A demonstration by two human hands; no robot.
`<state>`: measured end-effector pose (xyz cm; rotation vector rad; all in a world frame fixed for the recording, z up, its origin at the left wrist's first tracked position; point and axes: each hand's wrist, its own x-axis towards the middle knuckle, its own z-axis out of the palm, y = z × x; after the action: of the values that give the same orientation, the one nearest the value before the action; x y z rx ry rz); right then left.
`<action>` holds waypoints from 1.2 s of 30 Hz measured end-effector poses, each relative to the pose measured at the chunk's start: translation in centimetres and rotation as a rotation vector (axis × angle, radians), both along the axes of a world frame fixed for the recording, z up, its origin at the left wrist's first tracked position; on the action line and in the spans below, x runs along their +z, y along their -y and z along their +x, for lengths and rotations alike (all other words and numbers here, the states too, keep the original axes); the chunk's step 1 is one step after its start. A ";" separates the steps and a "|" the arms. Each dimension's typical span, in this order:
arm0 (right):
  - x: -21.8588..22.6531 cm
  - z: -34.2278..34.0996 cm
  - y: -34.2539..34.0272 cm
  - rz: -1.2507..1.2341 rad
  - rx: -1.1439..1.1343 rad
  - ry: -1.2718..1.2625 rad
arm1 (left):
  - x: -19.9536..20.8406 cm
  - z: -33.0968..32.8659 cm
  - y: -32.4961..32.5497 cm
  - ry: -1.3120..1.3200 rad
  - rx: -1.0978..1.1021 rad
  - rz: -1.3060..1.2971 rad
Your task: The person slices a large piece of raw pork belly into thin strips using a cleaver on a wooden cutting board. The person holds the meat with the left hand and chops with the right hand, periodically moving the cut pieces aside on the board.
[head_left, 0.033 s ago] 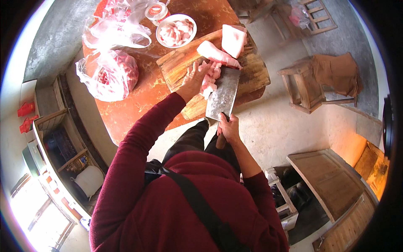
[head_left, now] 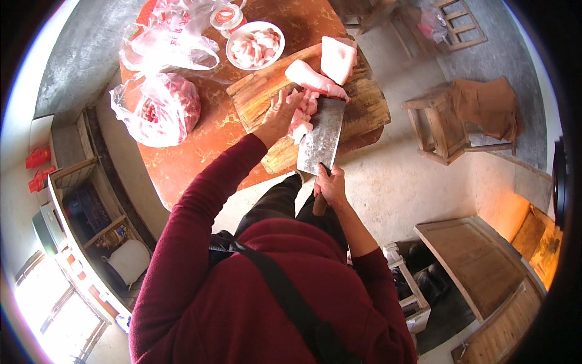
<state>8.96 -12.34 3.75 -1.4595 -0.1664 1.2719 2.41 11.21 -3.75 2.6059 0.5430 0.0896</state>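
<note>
My right hand [head_left: 330,185] grips the wooden handle of a broad cleaver [head_left: 321,133]. Its wide grey blade lies over the near part of a thick wooden cutting board [head_left: 251,97], beside a heap of cut pale pink meat pieces [head_left: 302,120]. On the left side of that heap rests my left hand [head_left: 277,116], its fingers stretched out and touching the pieces. Just beyond the blade tip lies a long strip of fatty meat [head_left: 312,79]. A larger pale slab of meat [head_left: 337,59] sits at the board's far right.
Beyond the board, a white bowl [head_left: 230,59] holds sliced meat, next to a round container [head_left: 227,17]. Plastic bags [head_left: 173,45] and a bag of red meat [head_left: 170,109] lie on the reddish table [head_left: 212,136]. A wooden stool [head_left: 439,124] stands at right.
</note>
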 end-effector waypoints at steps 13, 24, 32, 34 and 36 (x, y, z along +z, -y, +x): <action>4.0 3.0 -7.1 0.055 0.186 0.078 | 8.4 -0.6 -6.3 0.156 0.189 -0.183; 7.4 5.7 -23.1 -0.043 0.225 -0.004 | 12.0 1.3 -17.7 0.210 0.210 -0.260; 7.7 6.0 -23.5 -0.116 0.222 0.108 | 9.7 1.7 -15.7 0.286 0.186 0.038; 7.6 6.0 -23.1 -0.102 0.270 0.161 | 8.3 1.7 -16.2 0.286 0.169 -0.010; 7.8 6.2 -22.6 -0.094 0.277 0.156 | 7.5 1.9 -16.5 0.266 0.248 0.079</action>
<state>15.21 10.24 11.59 -1.6600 -0.4302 1.4015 4.33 27.67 3.75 2.5329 0.7736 0.5389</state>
